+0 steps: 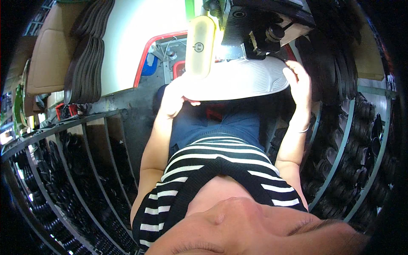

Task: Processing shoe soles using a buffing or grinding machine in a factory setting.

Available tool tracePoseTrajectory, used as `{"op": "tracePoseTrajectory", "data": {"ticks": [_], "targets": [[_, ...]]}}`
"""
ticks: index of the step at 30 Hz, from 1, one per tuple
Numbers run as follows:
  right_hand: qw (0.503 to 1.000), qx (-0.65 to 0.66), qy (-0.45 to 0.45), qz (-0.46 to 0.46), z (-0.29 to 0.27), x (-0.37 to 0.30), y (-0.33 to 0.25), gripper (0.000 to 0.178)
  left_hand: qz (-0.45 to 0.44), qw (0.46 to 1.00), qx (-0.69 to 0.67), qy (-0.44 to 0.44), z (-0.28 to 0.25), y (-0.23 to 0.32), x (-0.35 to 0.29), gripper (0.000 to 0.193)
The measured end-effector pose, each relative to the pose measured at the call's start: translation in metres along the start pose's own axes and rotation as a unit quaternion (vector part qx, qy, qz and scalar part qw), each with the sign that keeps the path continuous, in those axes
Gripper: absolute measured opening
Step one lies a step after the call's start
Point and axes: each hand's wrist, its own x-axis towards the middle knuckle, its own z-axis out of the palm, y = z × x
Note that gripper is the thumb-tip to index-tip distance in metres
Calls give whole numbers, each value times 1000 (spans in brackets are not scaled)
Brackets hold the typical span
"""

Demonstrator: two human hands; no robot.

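Note:
A pale, ribbed shoe sole [242,83] lies crosswise in front of my body, overexposed along its middle. My left hand [174,97] grips its left end, some fingertips showing under the near edge. At the right end, my right hand [300,83] pinches the rim between thumb and bent fingers. The far edge of the sole sits at the working head of a black machine [267,25] with a knurled knob; whether they touch I cannot tell. A glowing yellow oval lamp [201,46] hangs over the sole's left part and hides some of it.
Stacked dark soles [85,70] stand on the white tabletop [123,51] at the left, with more dark soles [340,63] at the right. The tabletop has a red-edged cutout. Metal racks [63,170] filled with dark soles flank me on both sides.

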Motion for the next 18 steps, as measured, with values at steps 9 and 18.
{"op": "tracePoseTrajectory", "data": {"ticks": [9,18], "targets": [[982,128,-130,-46,31,-1,-51,22,-133,989,26,-58,-57,-11,-31,51],[943,-148,-161,-249,64,25,-63,14,-267,955,92,-96,-39,-66,-65,36]]}}
